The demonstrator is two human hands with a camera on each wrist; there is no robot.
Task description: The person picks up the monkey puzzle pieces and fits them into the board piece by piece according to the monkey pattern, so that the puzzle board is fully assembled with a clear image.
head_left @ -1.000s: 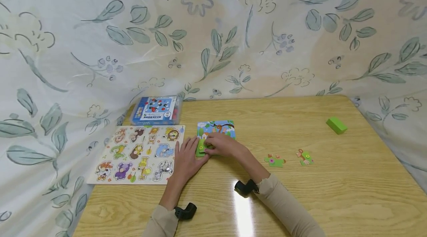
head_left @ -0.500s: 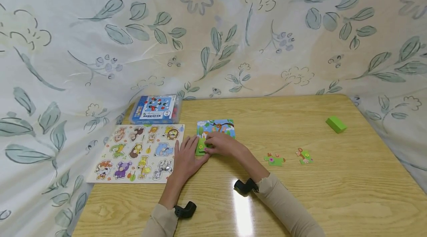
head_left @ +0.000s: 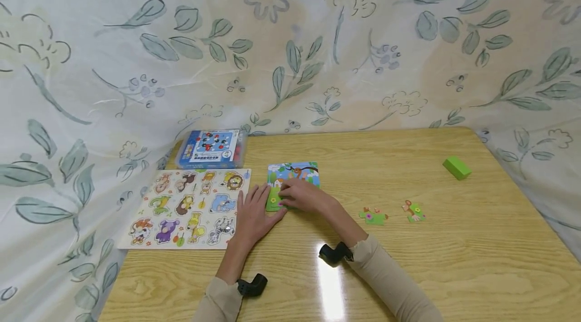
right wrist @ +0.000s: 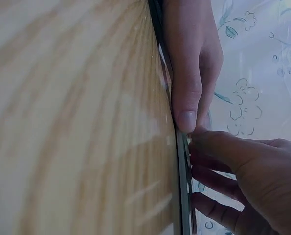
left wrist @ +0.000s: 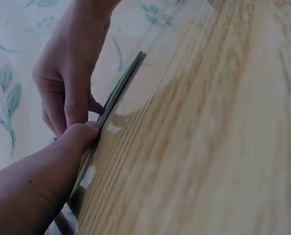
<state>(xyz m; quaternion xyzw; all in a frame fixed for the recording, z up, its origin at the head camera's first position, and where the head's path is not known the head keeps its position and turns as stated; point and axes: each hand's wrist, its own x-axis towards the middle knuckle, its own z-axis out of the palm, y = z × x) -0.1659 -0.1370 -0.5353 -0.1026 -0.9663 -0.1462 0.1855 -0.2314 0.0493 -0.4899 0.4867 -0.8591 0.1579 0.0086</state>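
Observation:
A small picture jigsaw (head_left: 313,167) with blue sky and green ground lies on the table. My left hand (head_left: 255,216) lies along its left side with extended fingers, its thumb at the front edge. Above the jigsaw, my right hand (head_left: 305,195) has bent fingers and pinches a green puzzle piece (head_left: 274,201) with a yellow flower at the lower left corner. The hand hides much of the lower picture. In the right wrist view, the right fingertips (right wrist: 198,199) touch the thin board close to the left thumb (right wrist: 187,120).
Two loose puzzle pieces, one green (head_left: 374,216) and one with a brown animal (head_left: 413,211), lie right. A green block (head_left: 457,168) sits farther right. An animal puzzle board (head_left: 208,246) and a clear plastic box (head_left: 213,148) are left. A floral cloth (head_left: 345,85) hangs behind.
The green piece under my right fingers, slightly askew earlier, now lies flatter in the jigsaw's lower left corner. Both hands have stayed nearly in place.

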